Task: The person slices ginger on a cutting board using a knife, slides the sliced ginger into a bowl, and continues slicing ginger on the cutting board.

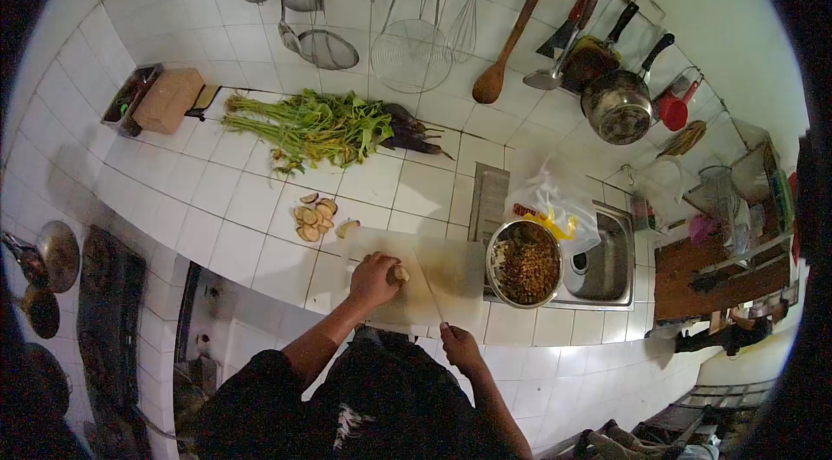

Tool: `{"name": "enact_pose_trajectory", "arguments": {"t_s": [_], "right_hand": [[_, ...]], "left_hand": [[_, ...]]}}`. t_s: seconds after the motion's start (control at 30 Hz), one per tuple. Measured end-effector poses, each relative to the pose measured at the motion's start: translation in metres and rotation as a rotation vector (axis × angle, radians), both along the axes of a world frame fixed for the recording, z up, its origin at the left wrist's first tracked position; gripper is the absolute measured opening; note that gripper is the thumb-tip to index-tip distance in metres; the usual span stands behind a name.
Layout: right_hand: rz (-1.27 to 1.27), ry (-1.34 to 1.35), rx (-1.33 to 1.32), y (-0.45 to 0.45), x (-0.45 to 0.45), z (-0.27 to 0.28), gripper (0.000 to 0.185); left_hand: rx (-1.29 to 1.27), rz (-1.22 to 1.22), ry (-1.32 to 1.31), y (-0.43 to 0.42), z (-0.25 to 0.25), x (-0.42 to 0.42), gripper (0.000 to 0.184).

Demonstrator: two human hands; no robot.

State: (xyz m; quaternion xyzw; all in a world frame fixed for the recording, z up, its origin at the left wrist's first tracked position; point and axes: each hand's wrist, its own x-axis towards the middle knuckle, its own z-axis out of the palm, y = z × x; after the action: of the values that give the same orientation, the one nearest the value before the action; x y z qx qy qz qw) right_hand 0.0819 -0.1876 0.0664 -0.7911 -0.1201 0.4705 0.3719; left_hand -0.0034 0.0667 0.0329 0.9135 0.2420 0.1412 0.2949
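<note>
One chunk (399, 275) is in the left hand (374, 280) over the board (459, 274), maybe to steady it; the right hand (460, 348) grips the knife (428, 284) by its near end.

Whisk (469, 25), wdn spoon (490, 83) & pot (617, 109) hang on tiled wall (198, 14), plastic bag (559, 200) nr sink (612, 274)

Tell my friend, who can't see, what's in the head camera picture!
Someone's left hand holds a vegetable piece on a cutting board while the right hand holds a knife. Sliced pieces and leafy greens lie farther back; a bowl stands at right.
</note>
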Motion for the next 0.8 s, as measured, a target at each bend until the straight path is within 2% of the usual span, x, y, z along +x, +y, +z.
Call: {"name": "enact_pose_trajectory", "arguments": {"t_s": [0.03, 0.27, 0.43, 0.63, 0.8], "right_hand": [[-0.021, 0.065, 0.042, -0.002, -0.004, -0.004, 0.046], [0.149, -0.178, 0.173, -0.010, -0.005, -0.058, 0.046], [0.156, -0.177, 0.201, -0.008, -0.007, -0.053, 0.047], [0.261, -0.451, 0.197, -0.003, -0.013, -0.046, 0.052], [0.166, -0.381, 0.087, 0.004, -0.020, -0.030, 0.051]], "left_hand": [[-0.001, 0.086, -0.005, -0.003, 0.001, -0.001, 0.039], [-0.109, 0.085, -0.172, -0.002, -0.006, 0.002, 0.035], [-0.099, 0.090, -0.086, -0.001, 0.002, 0.001, 0.028], [-0.157, 0.079, 0.008, 0.001, -0.021, 0.001, 0.033], [-0.150, 0.062, -0.037, 0.002, -0.027, -0.001, 0.033]]}}
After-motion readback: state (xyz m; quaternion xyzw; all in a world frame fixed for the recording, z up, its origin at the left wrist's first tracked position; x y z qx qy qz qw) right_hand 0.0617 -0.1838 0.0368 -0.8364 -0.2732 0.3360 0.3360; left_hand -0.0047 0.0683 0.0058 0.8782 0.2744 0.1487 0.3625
